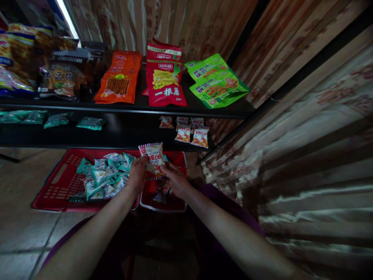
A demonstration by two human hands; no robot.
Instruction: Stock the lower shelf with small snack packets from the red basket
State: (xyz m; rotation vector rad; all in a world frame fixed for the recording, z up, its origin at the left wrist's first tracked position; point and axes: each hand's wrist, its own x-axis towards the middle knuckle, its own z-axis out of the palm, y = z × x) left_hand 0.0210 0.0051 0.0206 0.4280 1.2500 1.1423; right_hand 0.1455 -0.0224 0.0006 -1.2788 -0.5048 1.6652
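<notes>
Between my two hands is a small white-and-orange snack packet (153, 157) with red lettering and a striped edge. My left hand (138, 171) pinches its left side, and my right hand (174, 177) grips its lower right corner. The packet is held above a red basket (147, 206) in which a few similar packets partly show; my hands hide some of them. Left of it, a wider red basket (55, 190) holds many green and white packets (105, 173). On the lower shelf (131, 134), several matching orange-and-white packets (192, 132) stand in a group at the right.
Green packets (90, 123) lie along the left of the lower shelf. The upper shelf bears orange bags (119, 77), red bags (165, 81), green bags (218, 81) and dark bags (62, 74). A pleated curtain (291, 155) hangs at the right beside a slanting black shelf post (279, 93).
</notes>
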